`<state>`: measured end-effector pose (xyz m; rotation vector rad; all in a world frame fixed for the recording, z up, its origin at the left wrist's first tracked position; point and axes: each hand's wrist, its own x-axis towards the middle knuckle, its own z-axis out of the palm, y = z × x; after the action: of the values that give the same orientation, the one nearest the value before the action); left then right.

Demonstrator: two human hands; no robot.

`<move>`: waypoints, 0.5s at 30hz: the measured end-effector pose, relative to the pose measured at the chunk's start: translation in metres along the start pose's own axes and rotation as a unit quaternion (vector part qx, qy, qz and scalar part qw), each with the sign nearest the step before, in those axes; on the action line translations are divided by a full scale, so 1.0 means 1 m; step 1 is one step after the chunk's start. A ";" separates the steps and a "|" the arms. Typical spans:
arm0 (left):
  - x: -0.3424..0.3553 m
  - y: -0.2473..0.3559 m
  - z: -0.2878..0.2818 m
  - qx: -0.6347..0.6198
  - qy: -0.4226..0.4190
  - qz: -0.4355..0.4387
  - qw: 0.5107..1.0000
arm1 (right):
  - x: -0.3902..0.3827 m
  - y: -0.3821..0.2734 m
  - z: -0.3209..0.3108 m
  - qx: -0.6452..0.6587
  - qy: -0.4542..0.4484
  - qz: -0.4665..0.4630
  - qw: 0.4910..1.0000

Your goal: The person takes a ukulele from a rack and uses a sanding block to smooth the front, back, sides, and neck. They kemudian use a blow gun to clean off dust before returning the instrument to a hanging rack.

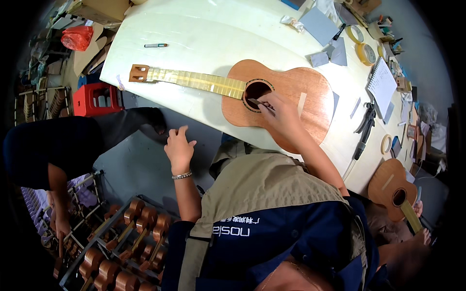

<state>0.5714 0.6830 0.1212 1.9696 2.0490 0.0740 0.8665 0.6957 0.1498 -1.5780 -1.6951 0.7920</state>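
Observation:
A brown wooden ukulele [286,80] lies face up along the near edge of the white table, its neck to the left. Strips of yellowish tape cover its fretboard [194,81], and a pale strip [301,104] sits on the top where a bridge would be. My right hand [277,111] pinches a thin, dark-tipped tool [259,102] at the sound hole; its exact kind is too small to tell. Off the table's edge, my left hand [179,148] hangs in the air with fingers apart, holding nothing.
Masking tape rolls [365,54], sandpaper sheets [320,26], an open notebook [382,83] and a black clamp-like tool [365,128] lie to the right. A marker [156,45] is at the far left. Racked ukuleles [145,218] stand below left. Co-workers are on both sides, one holding another ukulele [391,186].

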 end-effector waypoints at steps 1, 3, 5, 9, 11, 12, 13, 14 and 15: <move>0.003 0.012 -0.005 -0.055 0.036 0.006 0.998 | 0.001 0.000 0.002 -0.041 0.013 -0.029 0.999; 0.013 0.037 -0.007 -0.189 0.099 0.024 0.977 | 0.005 -0.002 0.008 -0.124 0.041 -0.089 0.987; 0.022 0.059 -0.005 -0.212 0.153 0.138 0.955 | 0.007 0.001 0.014 -0.149 0.058 -0.104 0.982; 0.051 0.095 0.001 -0.220 0.166 0.293 0.916 | 0.010 -0.002 0.016 -0.152 0.069 -0.099 0.981; 0.064 0.102 0.002 -0.231 0.129 0.315 0.911 | 0.012 -0.001 0.017 -0.164 0.066 -0.101 0.979; 0.070 0.105 0.003 -0.237 0.110 0.326 0.909 | 0.013 0.000 0.017 -0.170 0.065 -0.101 0.978; 0.075 0.108 0.006 -0.234 0.106 0.335 0.907 | 0.013 0.000 0.017 -0.175 0.068 -0.108 0.976; 0.079 0.109 0.007 -0.223 0.099 0.344 0.907 | 0.014 -0.001 0.017 -0.179 0.071 -0.114 0.975; 0.082 0.111 0.007 -0.212 0.092 0.352 0.907 | 0.015 -0.002 0.017 -0.184 0.074 -0.121 0.973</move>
<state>0.6789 0.7687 0.1263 2.3366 1.1520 0.8076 0.8514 0.7103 0.1425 -1.5796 -1.9538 0.2385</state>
